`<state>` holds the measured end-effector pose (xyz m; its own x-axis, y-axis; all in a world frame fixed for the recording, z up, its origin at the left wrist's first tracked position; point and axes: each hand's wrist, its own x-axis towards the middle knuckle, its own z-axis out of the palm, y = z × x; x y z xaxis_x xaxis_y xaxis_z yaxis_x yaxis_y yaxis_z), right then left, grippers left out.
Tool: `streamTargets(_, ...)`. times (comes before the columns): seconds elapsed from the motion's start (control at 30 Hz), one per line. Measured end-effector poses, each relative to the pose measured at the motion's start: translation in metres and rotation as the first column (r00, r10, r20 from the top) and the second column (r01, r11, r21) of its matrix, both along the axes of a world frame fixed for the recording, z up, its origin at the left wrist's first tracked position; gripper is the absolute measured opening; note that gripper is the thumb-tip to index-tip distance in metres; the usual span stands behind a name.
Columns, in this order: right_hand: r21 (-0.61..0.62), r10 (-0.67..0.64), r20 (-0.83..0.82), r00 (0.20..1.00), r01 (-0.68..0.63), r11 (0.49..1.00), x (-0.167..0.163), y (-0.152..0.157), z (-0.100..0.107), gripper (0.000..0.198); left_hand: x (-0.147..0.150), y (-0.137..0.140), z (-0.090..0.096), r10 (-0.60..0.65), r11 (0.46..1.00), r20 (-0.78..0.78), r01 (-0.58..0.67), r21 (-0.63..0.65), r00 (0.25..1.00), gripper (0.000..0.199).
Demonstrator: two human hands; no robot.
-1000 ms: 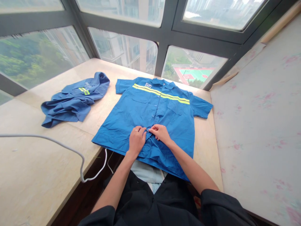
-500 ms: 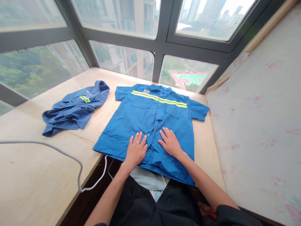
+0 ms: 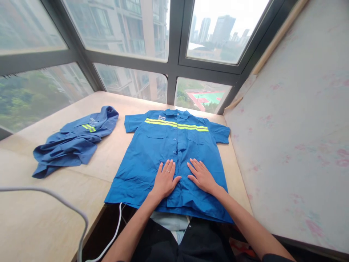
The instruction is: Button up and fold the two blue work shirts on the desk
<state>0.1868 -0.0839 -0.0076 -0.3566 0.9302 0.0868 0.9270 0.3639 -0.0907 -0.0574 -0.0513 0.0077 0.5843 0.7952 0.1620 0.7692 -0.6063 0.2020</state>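
Observation:
A blue short-sleeved work shirt (image 3: 141, 156) lies spread front side up, its collar toward the window and its hem over the ledge's near edge. Yellow-green reflective stripes cross its chest, and buttons run down the middle. My left hand (image 3: 165, 178) rests flat on the lower front, left of the button line, fingers stretched out and a ring on one finger. On the other side of that line my right hand (image 3: 202, 176) lies palm down with fingers spread. Neither hand grips the cloth. Some wrinkles show around the hands and hem.
A second blue shirt (image 3: 73, 142) lies crumpled on the pale ledge (image 3: 54, 196) at left. A white cable (image 3: 62, 202) loops across the left front and hangs past the edge. Framed windows (image 3: 131, 83) stand behind; a floral-papered wall (image 3: 286, 145) bounds the right.
The view has tilted up and shifted right. My left hand has slid toward the button line, its thumb now out to the side. The right hand stays flat in about the same place.

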Motion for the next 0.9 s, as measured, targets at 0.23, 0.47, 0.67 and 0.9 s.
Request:
streamTargets(0.23, 0.015, -0.011, -0.025, 1.000, 0.012, 1.000, 0.006, -0.008, -0.004, 0.060, -0.008, -0.003, -0.014, 0.060, 0.996, 0.008, -0.060, 0.061, 0.998, 0.084)
streamTargets(0.47, 0.063, 0.003, -0.080, 0.997, 0.002, 0.998, 0.006, -0.008, -0.008, 0.060, -0.007, -0.001, -0.003, 0.118, 0.993, 0.008, -0.118, -0.005, 0.993, 0.081)
streamTargets(0.67, 0.082, 0.006, -0.122, 0.993, 0.004, 0.997, 0.005, -0.007, -0.010, 0.059, 0.004, 0.041, 0.036, 0.256, 0.948, 0.010, -0.250, -0.197, 0.966, 0.052)
streamTargets(0.9, 0.057, -0.001, -0.153, 0.988, 0.009, 0.998, 0.005, -0.007, -0.007, 0.057, 0.028, 0.104, 0.036, 0.324, 0.913, 0.047, -0.299, -0.276, 0.945, 0.034)
